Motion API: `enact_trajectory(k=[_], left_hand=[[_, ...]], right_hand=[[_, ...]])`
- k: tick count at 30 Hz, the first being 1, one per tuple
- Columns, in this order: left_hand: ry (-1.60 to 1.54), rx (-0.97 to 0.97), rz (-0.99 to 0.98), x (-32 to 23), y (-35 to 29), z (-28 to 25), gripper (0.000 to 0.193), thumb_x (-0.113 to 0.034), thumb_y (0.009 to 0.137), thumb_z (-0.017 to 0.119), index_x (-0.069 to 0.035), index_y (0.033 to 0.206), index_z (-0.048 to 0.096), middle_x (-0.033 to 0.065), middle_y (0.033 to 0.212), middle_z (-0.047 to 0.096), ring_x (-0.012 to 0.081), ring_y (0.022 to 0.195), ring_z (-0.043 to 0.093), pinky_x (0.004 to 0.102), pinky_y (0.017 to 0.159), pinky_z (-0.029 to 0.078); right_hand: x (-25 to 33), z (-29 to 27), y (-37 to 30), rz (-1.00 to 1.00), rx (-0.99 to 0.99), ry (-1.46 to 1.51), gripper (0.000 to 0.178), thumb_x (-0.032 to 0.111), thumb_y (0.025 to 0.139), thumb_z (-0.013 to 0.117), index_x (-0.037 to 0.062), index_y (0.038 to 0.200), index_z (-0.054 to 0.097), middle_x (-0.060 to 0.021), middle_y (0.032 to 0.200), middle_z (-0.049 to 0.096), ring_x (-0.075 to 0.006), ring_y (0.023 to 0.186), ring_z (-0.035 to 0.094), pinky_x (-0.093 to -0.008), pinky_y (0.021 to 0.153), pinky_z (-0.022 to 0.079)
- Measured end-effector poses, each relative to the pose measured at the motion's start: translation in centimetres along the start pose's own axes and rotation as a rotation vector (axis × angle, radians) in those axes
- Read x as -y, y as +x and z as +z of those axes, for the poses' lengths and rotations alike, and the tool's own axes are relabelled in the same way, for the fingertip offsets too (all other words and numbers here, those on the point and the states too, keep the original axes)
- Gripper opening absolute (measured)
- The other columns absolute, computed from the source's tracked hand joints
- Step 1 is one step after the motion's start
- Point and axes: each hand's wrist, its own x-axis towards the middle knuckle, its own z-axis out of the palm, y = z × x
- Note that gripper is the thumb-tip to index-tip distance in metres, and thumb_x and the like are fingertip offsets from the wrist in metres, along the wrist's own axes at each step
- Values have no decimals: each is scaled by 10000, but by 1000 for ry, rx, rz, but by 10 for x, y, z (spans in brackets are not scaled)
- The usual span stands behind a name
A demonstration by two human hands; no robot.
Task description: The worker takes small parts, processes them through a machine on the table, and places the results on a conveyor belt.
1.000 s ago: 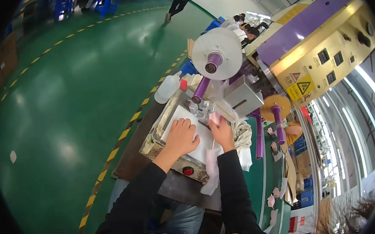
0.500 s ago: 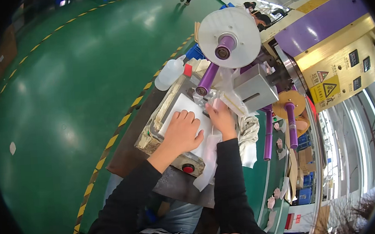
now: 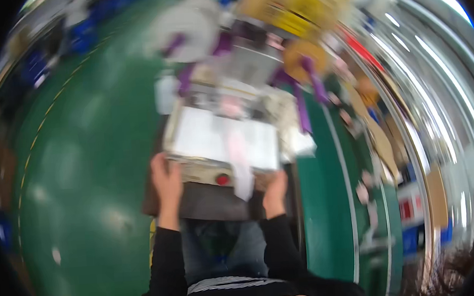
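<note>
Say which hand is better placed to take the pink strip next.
Likely the right hand: it is nearer the strip; the left hand is farther off, beyond the red button.

Fingers (image 3: 159,165) blurred, reel (image 3: 193,27) smeared, machine (image 3: 295,3) cut off

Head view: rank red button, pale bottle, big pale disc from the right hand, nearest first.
From the right hand, in the blurred head view:
1. Red button: just left of it, on the box's front.
2. Pale bottle: up and left, by the box's far left corner.
3. Big pale disc: beyond the bottle, near the top.
</note>
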Motion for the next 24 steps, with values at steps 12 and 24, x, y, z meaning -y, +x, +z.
enact_trajectory(k=[12, 24], left_hand=[[457, 584, 536, -39, -144, -63, 303, -90, 903, 630, -45, 664, 449, 141, 655, 442, 374, 616, 450, 499, 632, 370], [53, 1120, 920, -146, -201, 46, 286, -204, 810, 730, -130, 648, 507, 29, 621, 471, 234, 592, 502, 378, 621, 400]], right_hand=[[238, -368, -121, -412, -418, -1201, 73, 46, 856, 652, 15, 911, 689, -103, 758, 688, -223, 724, 689, -334, 671, 540], [122, -517, 40, -244, 185, -1716, 527, -36, 661, 655, -3, 1179, 565, -224, 1088, 632, -427, 1068, 601, -479, 943, 488]])
